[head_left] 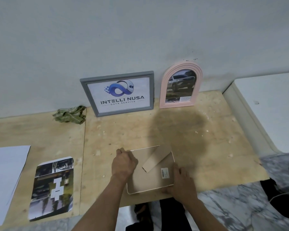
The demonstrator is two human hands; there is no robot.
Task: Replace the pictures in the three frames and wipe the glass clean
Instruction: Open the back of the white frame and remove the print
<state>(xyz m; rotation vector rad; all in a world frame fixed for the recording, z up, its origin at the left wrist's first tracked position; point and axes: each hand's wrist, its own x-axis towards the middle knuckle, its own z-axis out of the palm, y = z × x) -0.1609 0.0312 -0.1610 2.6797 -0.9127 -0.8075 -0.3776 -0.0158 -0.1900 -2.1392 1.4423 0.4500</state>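
Note:
A third frame [147, 180] lies face down on the plywood board, its brown backing and fold-out stand upward. My left hand [123, 162] grips its far left corner with curled fingers. My right hand [180, 182] holds its near right corner. A grey frame [118, 93] with a logo print leans on the wall. Beside it stands a pink arched frame [180, 85] with a car picture. A loose dark printed picture [53, 187] lies at the left. A crumpled green cloth [70, 114] sits by the wall.
White paper sheets [5, 177] lie at the far left. A white box-like object [270, 107] stands at the right. The plywood board [207, 144] rests on a marble-patterned floor [240, 205]. A dark item [280, 189] lies at the right edge.

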